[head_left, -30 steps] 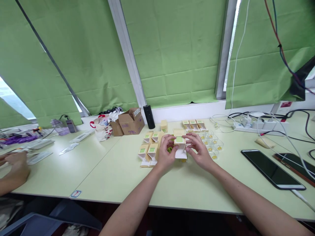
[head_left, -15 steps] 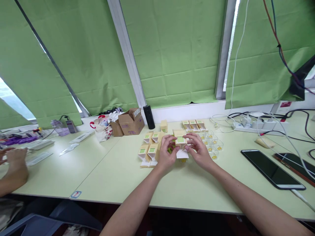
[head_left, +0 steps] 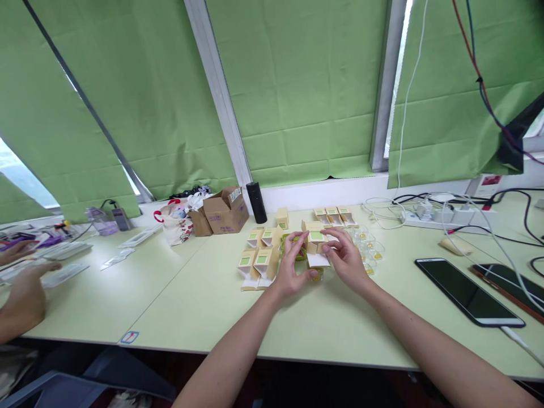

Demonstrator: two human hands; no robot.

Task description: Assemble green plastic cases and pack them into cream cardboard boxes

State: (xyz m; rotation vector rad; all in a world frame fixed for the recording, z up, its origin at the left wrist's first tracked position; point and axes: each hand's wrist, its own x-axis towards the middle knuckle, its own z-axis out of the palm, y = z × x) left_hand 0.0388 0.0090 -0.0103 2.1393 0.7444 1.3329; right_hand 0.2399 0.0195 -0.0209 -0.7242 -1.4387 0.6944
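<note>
A small tan cardboard box [head_left: 315, 245] with a green label and a white flap hanging open at its front is up off the table in front of me. My right hand [head_left: 346, 255] grips it from the right, between thumb and fingers. On the left, my left hand [head_left: 293, 272] has its thumb spread away from the fingers, and its fingertips are at the box's left edge. Partly behind that hand is a green object [head_left: 301, 253]. Beneath the box sits a clear plastic piece with a yellow centre [head_left: 317, 275]. Several similar boxes [head_left: 262, 262] with open flaps stand left of my hands.
Several clear cups with yellow centres [head_left: 369, 252] lie on the right. More boxes [head_left: 334, 216] stand at the back. A black cylinder [head_left: 256, 202], a carton [head_left: 226, 212], a phone [head_left: 467, 292] and a power strip [head_left: 450, 218] surround the area. Another person's hand [head_left: 28, 292] is far left.
My left thumb has come off the box and spread, and the left fingers have loosened. The box has shifted slightly right and turned in my right hand. The other person's hands moved.
</note>
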